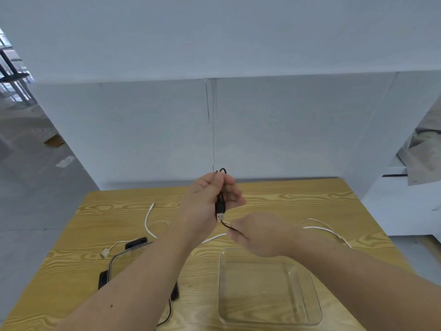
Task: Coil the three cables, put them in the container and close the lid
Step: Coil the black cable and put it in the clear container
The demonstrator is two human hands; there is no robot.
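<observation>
My left hand (pixel 210 199) is raised above the table and grips a bundle of looped black cable (pixel 220 206), its USB plug hanging below the fingers. My right hand (pixel 257 235) pinches the same cable's loose strand just under the plug. A clear square container (pixel 307 283) sits empty on the table below my right hand. Its lid (pixel 114 261), clear with black clips, lies at the left, partly hidden by my left forearm. One white cable (pixel 148 223) lies to the left. Another white cable (pixel 319 228) runs off to the right.
The wooden table (pixel 286 197) stands against a white partition wall. The left white cable ends in a plug (pixel 105 253) beside the lid. Part of a black cable (pixel 167 316) trails near the table's front edge under my left arm.
</observation>
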